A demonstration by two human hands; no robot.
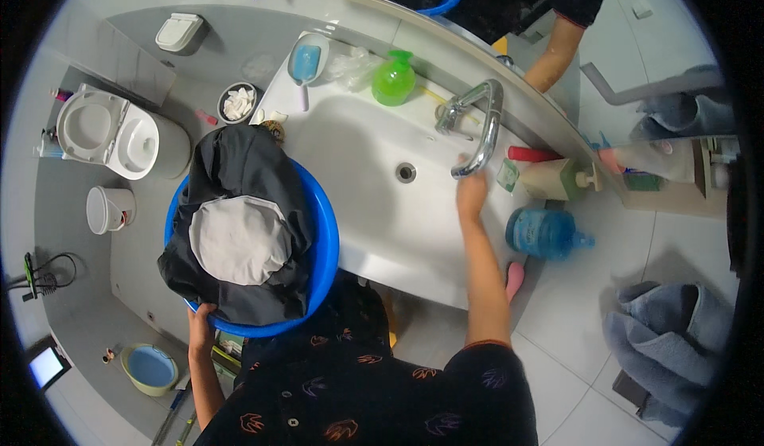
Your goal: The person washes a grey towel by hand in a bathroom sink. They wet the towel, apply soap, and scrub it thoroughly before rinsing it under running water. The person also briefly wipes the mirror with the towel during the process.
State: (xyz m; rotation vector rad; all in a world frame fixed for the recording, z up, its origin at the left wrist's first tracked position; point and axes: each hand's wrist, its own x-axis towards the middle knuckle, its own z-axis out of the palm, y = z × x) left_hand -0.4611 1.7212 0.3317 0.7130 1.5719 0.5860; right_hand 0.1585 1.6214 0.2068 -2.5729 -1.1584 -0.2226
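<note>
A round blue basin [327, 235] is held at my left side, its far edge beside the white sink [354, 148]. Dark grey cloth [247, 159] is heaped in it, with a bundled light grey cloth [240, 241] on top. My left hand [202, 324] grips the basin's near left rim, thumb over the edge. Over the sink's right part, my right hand [471, 195] is at the end of the curved chrome faucet [492, 120]. The spout partly covers this hand and motion blurs it, so its fingers are unclear. No water stream can be made out.
Along the sink's back stand a soap dish [307, 58] and a green pump bottle [395, 78]. A cream pump bottle [549, 179] and blue water jug [541, 233] are at the right. A toilet [143, 142] and white bucket [108, 210] stand left; a grey towel [668, 334] hangs right.
</note>
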